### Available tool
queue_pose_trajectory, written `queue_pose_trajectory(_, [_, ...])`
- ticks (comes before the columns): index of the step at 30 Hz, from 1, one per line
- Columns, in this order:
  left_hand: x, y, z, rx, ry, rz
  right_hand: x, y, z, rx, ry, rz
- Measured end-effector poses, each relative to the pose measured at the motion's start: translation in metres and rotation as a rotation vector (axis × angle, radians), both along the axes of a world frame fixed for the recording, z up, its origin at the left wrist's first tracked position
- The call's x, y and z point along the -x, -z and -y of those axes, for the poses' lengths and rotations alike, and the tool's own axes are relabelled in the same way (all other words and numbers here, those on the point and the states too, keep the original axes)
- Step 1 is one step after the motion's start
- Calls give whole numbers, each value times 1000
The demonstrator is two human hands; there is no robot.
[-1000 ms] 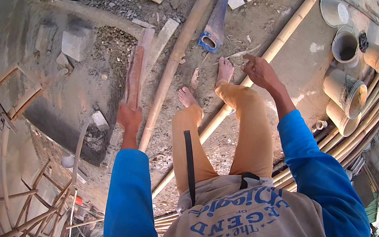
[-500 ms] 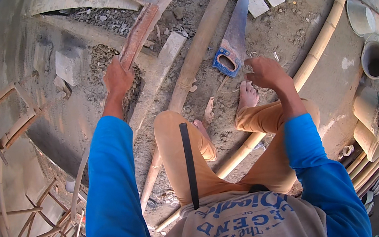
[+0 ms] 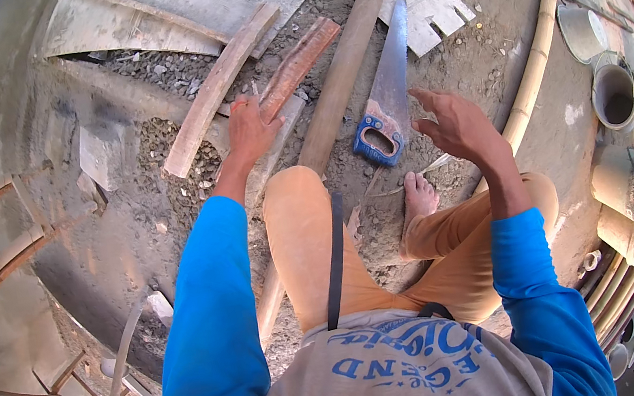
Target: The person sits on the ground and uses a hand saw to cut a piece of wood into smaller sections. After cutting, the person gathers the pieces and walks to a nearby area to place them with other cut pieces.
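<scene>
My left hand (image 3: pixel 249 136) is at the near end of a short reddish strip of wood (image 3: pixel 299 68), its fingers and thumb on either side of that end. Left of it lies a paler wooden piece (image 3: pixel 217 91), apart from the strip. My right hand (image 3: pixel 457 121) hovers just right of a handsaw (image 3: pixel 391 76), fingers spread and holding nothing. The saw has a blue handle and lies on the ground with its blade pointing away from me. Between the strip and the saw runs a long bamboo pole (image 3: pixel 338 64).
Beyond the saw lies a notched pale board (image 3: pixel 419 6); a larger sheet (image 3: pixel 173 2) is at the far left. Another bamboo pole (image 3: pixel 530 59) curves along the right, near several buckets (image 3: pixel 615 94). A bamboo frame (image 3: pixel 9 223) stands left. My bare foot (image 3: pixel 419 197) is below the saw.
My left hand has moved right with the reddish strip, which now lies apart from the paler piece. My right hand has shifted slightly, with its fingers stretched forward beside the saw.
</scene>
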State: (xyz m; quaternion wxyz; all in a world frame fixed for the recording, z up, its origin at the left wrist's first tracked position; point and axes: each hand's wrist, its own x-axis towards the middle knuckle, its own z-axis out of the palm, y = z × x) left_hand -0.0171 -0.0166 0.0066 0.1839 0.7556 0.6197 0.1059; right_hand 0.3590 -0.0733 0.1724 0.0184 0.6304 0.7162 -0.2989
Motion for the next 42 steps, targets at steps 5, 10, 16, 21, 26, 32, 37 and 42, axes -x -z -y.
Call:
queue_pose_trajectory(5, [-5,32,8,-88,20,-68,5,8,10,-38,-7,-30])
queue_pose_trajectory(10, [-26,30,2,119,5,-84,1,15,16,-103,-5,34])
queue_pose_trajectory(16, [-37,18,5,182,-147,-200,30,53,2,-265,-25,115])
queue_pose_trajectory(21, [-41,18,0,226,-143,-220,35,93,6,-150,222,-164])
queue_pose_trajectory(26, [-38,19,3,219,-147,-209,47,106,-4,389,1058,-1291])
queue_pose_trajectory(32, [-33,24,4,186,-147,-175,48,134,0,246,1395,-1800])
queue_pose_trajectory(37, [-34,23,0,230,-144,-179,48,172,17,205,1611,-1560])
queue_pose_trajectory(42, [-33,25,2,204,-141,-212,52,224,55,181,866,-369])
